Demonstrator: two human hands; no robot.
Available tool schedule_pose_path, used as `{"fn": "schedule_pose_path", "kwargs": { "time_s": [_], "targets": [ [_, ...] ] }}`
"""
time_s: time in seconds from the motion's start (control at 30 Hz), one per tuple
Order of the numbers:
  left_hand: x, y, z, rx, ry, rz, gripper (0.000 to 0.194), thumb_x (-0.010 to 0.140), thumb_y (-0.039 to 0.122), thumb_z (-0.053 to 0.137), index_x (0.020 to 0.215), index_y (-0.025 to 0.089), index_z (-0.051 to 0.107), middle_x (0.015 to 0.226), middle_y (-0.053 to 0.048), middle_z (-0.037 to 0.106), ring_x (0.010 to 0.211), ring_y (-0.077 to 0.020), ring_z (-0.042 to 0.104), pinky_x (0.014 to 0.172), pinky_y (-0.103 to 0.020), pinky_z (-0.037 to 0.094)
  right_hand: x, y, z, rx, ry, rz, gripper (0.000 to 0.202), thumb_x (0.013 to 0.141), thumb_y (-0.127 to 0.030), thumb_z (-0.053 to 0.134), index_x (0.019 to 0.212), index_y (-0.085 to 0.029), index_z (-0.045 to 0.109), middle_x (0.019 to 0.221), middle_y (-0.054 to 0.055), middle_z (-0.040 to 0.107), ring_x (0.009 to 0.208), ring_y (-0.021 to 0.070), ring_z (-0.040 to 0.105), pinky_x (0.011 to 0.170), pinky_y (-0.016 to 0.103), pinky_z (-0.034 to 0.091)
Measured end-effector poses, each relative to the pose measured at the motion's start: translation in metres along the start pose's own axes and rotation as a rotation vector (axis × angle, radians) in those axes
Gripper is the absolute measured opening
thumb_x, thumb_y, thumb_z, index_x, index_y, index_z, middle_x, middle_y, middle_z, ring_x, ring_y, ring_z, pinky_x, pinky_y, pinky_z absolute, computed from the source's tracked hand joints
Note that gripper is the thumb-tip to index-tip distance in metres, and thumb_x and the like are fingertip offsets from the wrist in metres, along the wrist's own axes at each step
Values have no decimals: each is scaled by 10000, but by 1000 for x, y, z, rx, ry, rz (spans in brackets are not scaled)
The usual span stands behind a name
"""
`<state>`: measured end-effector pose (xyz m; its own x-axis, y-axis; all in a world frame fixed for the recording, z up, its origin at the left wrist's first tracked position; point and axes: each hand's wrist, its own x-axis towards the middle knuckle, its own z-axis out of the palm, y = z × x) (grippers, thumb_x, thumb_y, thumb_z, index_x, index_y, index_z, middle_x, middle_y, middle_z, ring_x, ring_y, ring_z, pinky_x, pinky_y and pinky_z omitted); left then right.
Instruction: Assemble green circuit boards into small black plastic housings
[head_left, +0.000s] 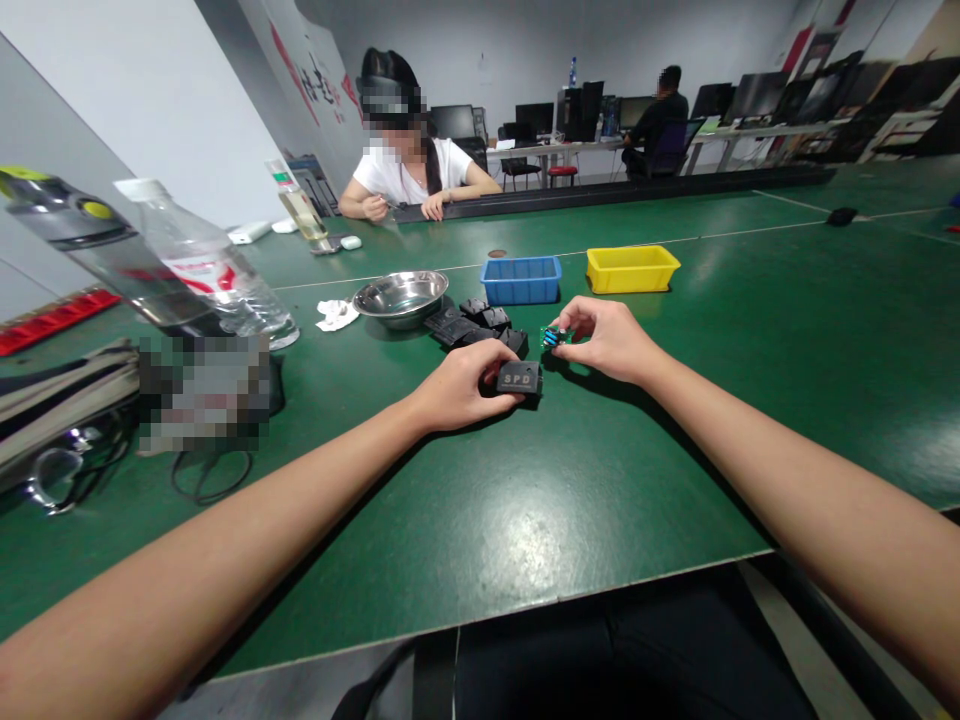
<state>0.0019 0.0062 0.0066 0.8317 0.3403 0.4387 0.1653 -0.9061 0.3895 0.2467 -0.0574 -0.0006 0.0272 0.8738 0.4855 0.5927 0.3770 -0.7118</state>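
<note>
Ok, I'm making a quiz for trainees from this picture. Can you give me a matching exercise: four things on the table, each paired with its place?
Things:
1. black SPD block
2. small green board
3. metal bowl
4. yellow tray

Places:
A. left of the blue tray
B. in the right hand
C. right of the blue tray
D. under the left hand

Pairs: 1-D, 2-B, 3-A, 4-C

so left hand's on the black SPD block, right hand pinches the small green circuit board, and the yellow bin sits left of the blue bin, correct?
Not quite. In the head view the yellow plastic bin sits to the right of the blue plastic bin, not left. The rest holds: the left hand rests on the black block marked SPD, and the right hand pinches the small green circuit board.
</note>
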Motion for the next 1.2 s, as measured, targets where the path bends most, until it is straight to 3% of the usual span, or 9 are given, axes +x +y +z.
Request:
{"fn": "schedule_pose_path", "kwargs": {
  "time_s": [0.3,0.9,1.2],
  "targets": [
    [0,-2,1,-9,-3,-5,241,789,287,685,984,154,636,774,18,573,659,-116,508,633,-243,404,-1,-2,-1,-3,-13,-17,268,654,-305,800,764,-202,578,781,16,691,673,160,605,653,297,473],
    [0,0,0,3,-17,-32,257,787,312,680,991,164,633,785,8,596,678,-128,530,639,-247,421,-1,-8,-3,-97,-7,-69,174,696,-243,700,856,-191,657,816,19,724,710,160,610,679,281,467],
    [0,0,0,3,-14,-20,250,788,311,677,984,161,635,781,10,590,668,-124,522,641,-246,414,-2,-8,-5,-135,-14,-48,329,705,-211,672,1020,-158,753,867,44,753,742,179,640,724,302,481]
  ]
}}
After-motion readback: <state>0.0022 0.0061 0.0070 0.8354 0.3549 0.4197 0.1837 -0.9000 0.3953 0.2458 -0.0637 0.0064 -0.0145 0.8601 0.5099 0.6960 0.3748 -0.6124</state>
